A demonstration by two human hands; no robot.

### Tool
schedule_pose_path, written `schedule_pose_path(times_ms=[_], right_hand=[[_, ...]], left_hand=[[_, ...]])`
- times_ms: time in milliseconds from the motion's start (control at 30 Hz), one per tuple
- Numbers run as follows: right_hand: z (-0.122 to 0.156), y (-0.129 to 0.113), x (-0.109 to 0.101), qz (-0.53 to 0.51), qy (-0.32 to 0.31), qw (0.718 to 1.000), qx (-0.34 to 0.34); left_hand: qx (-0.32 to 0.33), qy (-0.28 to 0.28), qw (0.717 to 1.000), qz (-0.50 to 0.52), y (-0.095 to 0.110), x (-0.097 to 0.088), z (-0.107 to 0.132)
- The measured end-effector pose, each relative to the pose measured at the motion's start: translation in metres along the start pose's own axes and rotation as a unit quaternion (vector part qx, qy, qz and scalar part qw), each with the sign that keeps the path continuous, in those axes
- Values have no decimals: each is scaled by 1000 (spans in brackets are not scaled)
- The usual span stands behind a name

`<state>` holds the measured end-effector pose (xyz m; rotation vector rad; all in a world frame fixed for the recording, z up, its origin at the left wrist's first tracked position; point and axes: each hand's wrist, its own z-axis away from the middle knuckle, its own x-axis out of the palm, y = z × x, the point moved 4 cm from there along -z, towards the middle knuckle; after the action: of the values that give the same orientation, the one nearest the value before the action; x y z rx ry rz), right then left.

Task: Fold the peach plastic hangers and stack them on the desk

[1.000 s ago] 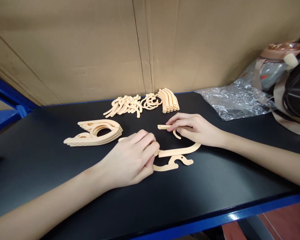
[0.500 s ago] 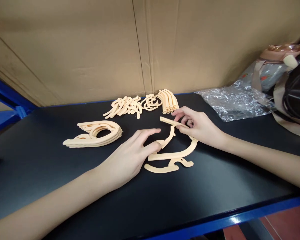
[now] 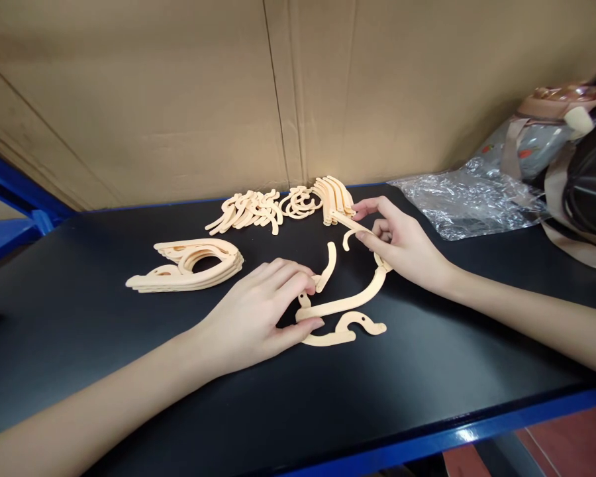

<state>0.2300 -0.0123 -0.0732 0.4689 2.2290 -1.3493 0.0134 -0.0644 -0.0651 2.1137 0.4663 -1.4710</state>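
Note:
A cream plastic folding clothes hanger lies partly unfolded on the black tabletop, its curved lower arm towards me. My left hand has its curled fingers and thumb around the left end of that arm. A short curved piece sticks up beside those fingers. My right hand pinches the hanger's other arm, raised towards the back, with a small hook end below it. In front of the hanger lies a loose piece with a hooked end. The left fingertips are partly hidden.
Several folded hangers are stacked at left. Along the back lie a pile of curved pieces, loose hooks and stacked arms. Clear plastic wrap, a bottle and a dark bag are at right.
My right hand has moved slightly right and back with the hanger arm. My left thumb has come down in front of the lower arm, and its fingers have curled in.

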Motion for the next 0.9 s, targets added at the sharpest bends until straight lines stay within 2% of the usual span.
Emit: schedule_pose_path(times_ms=[200,433,633,900], right_hand=[[0,-1,1,3,-14,1000,-24],[0,-3,1,17,-15,998,-53],[0,-4,3,19,-27,999,-41],[-1,-4,5,34,-53,996,-68]], left_hand=[[-7,21,1000,1,-1,-2,1],[-3,15,1000,9,-2,1,1],[-1,21,1000,22,-3,3,1],[14,28,999,20,-2,0,1]])
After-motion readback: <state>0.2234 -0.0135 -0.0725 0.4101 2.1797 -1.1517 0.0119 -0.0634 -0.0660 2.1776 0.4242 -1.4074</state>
